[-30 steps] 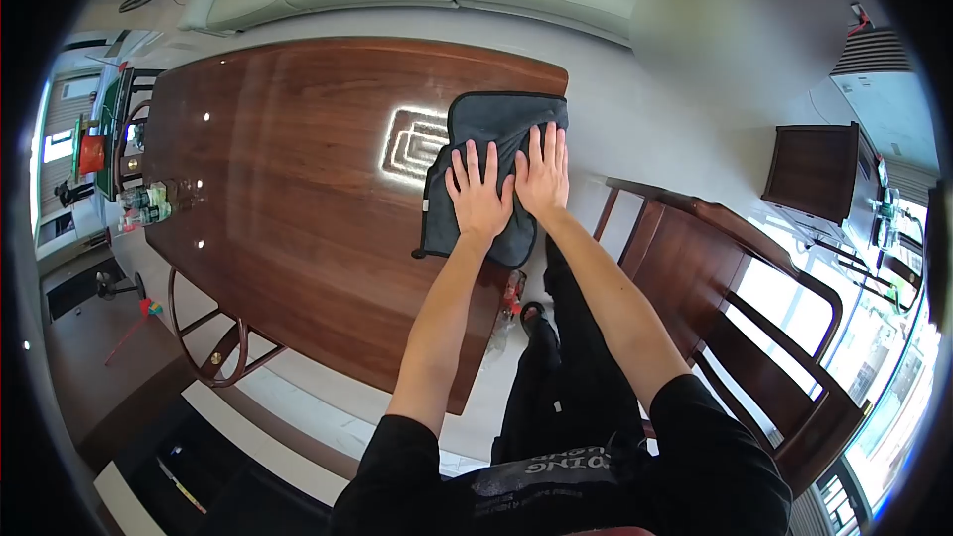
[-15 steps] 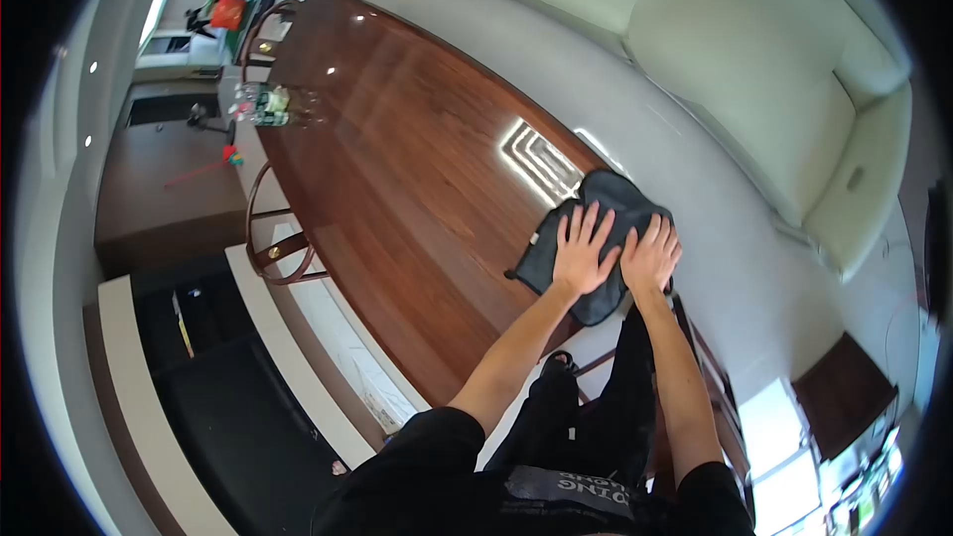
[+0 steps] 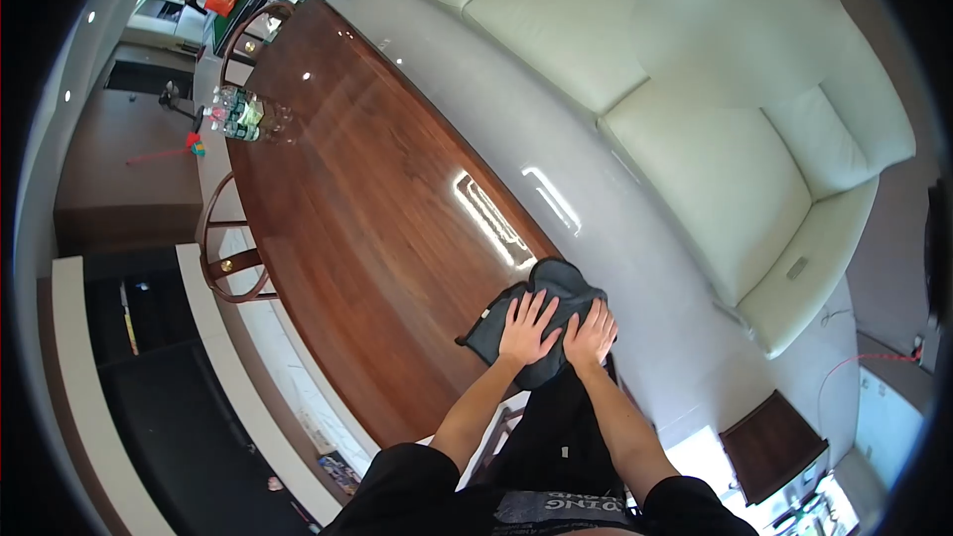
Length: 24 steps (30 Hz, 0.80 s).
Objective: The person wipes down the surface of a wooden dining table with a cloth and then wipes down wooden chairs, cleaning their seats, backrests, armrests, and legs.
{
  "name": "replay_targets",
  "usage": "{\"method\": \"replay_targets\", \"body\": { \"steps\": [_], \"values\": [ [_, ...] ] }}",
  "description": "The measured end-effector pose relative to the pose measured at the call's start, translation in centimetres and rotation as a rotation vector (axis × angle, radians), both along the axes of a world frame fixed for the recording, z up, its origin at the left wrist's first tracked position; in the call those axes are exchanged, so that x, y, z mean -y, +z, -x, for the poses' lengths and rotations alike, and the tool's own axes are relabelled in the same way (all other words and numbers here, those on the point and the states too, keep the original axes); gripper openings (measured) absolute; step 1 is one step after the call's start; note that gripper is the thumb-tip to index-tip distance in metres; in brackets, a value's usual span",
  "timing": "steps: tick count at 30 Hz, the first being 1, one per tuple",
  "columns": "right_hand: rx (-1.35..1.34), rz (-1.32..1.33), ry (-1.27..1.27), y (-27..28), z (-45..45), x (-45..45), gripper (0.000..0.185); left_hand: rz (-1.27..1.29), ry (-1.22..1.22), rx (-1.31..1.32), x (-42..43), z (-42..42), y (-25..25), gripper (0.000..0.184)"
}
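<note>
A dark grey cloth item point(image 3: 558, 290) with a small pale tag on its left edge lies at the near right end of the wooden table point(image 3: 357, 199). Whether it is a garment or a bag, I cannot tell. My left hand point(image 3: 528, 330) rests flat on its middle with the fingers spread. Beside it, my right hand point(image 3: 591, 335) lies on the right part of the cloth, fingers stretched out and slightly apart. The cloth's near edge hangs towards my legs at the table's end.
Several clear bottles point(image 3: 243, 116) stand at the table's far left edge. Wooden chairs point(image 3: 233, 263) line the left side. A pale sofa point(image 3: 715, 159) stands beyond the floor on the right, with a brown stool-like seat point(image 3: 772, 447) lower right. A black-and-white cabinet point(image 3: 159, 397) is at left.
My view has shifted, so the table, hands and cloth sit lower and further left in it. Both hands stay flat on the cloth, which looks much the same.
</note>
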State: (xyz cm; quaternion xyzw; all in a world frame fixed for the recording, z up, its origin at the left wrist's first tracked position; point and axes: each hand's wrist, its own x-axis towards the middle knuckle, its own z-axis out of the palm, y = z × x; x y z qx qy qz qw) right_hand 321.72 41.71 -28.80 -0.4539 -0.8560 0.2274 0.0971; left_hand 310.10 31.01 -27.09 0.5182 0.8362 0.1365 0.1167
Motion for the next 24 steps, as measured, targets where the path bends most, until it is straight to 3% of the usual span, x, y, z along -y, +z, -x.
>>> {"method": "replay_targets", "body": {
  "steps": [8,12,14,18,24],
  "values": [
    [0.116,0.168,0.186,-0.3,-0.4,-2.3,0.060,-0.012,0.075,0.087,-0.5,0.1,-0.2,0.067],
    [0.070,0.265,0.287,-0.6,2.0,-4.8,0.056,-0.009,0.239,0.078,-1.8,-0.6,-0.1,0.065],
    [0.125,0.399,0.367,-0.4,4.3,-6.4,0.059,0.015,0.447,0.051,-3.0,-1.8,-0.2,0.065],
    [-0.009,0.440,0.532,-2.4,10.5,-9.4,0.061,0.014,0.737,0.008,-6.4,-1.0,-0.7,0.067],
    [0.037,0.651,0.631,-1.6,17.1,-11.2,0.063,0.107,1.021,-0.019,-11.7,4.9,0.4,0.067]
  ]
}}
